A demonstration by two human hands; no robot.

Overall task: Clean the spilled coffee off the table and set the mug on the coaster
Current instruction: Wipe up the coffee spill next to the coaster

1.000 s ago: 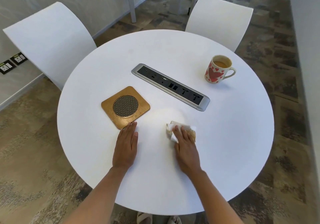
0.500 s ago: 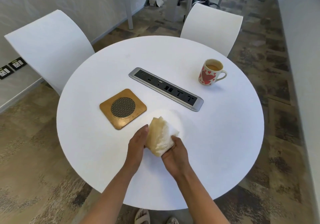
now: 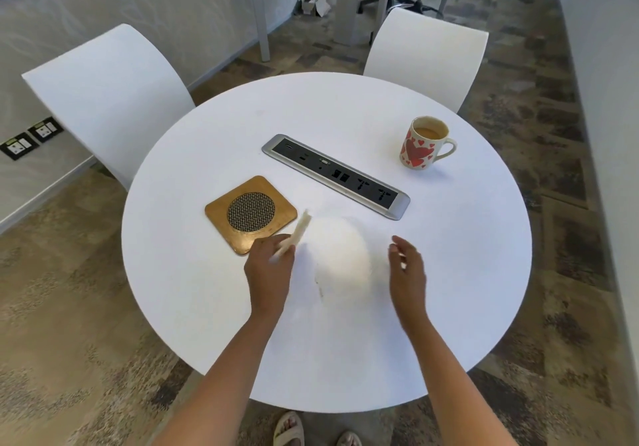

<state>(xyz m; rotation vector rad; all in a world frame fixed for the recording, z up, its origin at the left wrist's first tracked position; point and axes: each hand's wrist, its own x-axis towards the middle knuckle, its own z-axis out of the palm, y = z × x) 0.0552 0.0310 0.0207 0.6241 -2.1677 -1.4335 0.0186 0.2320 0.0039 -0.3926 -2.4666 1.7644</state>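
A white mug [image 3: 420, 148] with red hearts, full of coffee, stands upright at the far right of the round white table [image 3: 466, 255]. The square wooden coaster [image 3: 250, 213] with a mesh centre lies left of the middle, with nothing on it. My left hand [image 3: 269, 267] is shut on a crumpled, coffee-stained tissue [image 3: 298, 233], blurred, just off the coaster's near right corner. My right hand [image 3: 408, 271] hovers open to the right, fingers apart. A thin brown coffee streak [image 3: 320, 286] lies on the table between my hands.
A silver power socket strip [image 3: 335, 176] is set diagonally in the table between coaster and mug. White chairs stand at the left [image 3: 103, 100] and at the back [image 3: 428, 55]. A bright glare patch [image 3: 340, 255] lies between my hands.
My right hand wiped with the tissue, then both hands held it bunched together. Now my left hand alone holds it near the coaster and my right hand has let go and moved right.
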